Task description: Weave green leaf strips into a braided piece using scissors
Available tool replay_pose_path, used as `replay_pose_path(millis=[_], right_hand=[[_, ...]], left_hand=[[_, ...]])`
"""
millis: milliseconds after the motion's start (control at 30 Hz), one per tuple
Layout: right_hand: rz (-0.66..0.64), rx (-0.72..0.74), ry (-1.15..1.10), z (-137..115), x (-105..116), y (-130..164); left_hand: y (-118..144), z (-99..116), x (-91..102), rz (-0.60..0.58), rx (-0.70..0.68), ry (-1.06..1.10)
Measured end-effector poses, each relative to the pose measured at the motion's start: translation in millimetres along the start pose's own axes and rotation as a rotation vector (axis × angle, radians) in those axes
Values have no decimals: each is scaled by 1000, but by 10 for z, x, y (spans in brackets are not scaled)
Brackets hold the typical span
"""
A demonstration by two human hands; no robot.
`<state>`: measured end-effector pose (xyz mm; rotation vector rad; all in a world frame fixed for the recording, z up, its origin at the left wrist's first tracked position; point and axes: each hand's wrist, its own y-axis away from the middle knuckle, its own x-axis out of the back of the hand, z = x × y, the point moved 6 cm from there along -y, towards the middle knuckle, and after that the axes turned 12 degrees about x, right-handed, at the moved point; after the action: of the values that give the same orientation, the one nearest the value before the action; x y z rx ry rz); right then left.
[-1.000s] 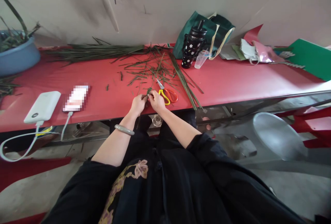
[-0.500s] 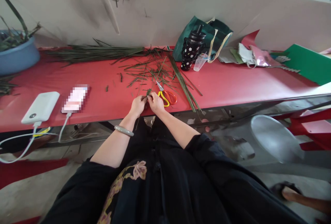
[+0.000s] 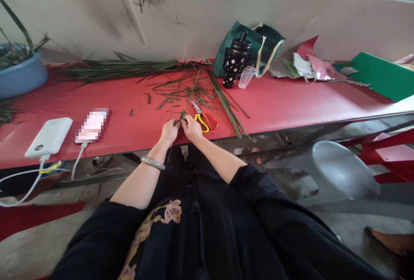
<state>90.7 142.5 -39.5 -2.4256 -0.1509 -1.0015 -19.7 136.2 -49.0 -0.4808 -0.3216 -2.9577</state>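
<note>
My left hand (image 3: 170, 131) and my right hand (image 3: 192, 128) meet at the front edge of the red table (image 3: 126, 94). Between their fingertips they pinch a small woven piece of green leaf strips (image 3: 183, 114); its lower part is hidden by the fingers. Both hands are closed on it. Just right of my right hand lie scissors (image 3: 207, 121) with one yellow and one orange handle, blades pointing away. Cut leaf scraps (image 3: 181, 88) are scattered beyond the hands. A few long leaf strips (image 3: 224, 105) lie to the right, reaching the table's edge.
A long leaf bundle (image 3: 123, 69) lies along the wall. At left are a blue basin (image 3: 22, 75), a white power bank (image 3: 50, 136) and a cabled phone (image 3: 93, 125). A black tumbler (image 3: 233, 64), plastic cup (image 3: 246, 78) and green bag (image 3: 223, 53) stand at back right.
The camera view has shifted slightly. Both hands keep their pinch on the woven piece with little visible movement. At the lower right, another person's foot has moved.
</note>
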Motion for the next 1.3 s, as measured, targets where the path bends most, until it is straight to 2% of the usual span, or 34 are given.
replay_pose_path(millis=[400, 700, 867, 1300], right_hand=[[-7, -2, -5, -4, 6, 1], [-2, -3, -29, -4, 22, 4], [-11, 4, -42, -8, 16, 13], [-29, -12, -14, -23, 16, 27]], left_hand=[[-20, -31, -9, -15, 68, 118], [2, -15, -18, -34, 50, 133], [-16, -43, 1, 1, 68, 186], [-27, -74, 1, -25, 66, 328]])
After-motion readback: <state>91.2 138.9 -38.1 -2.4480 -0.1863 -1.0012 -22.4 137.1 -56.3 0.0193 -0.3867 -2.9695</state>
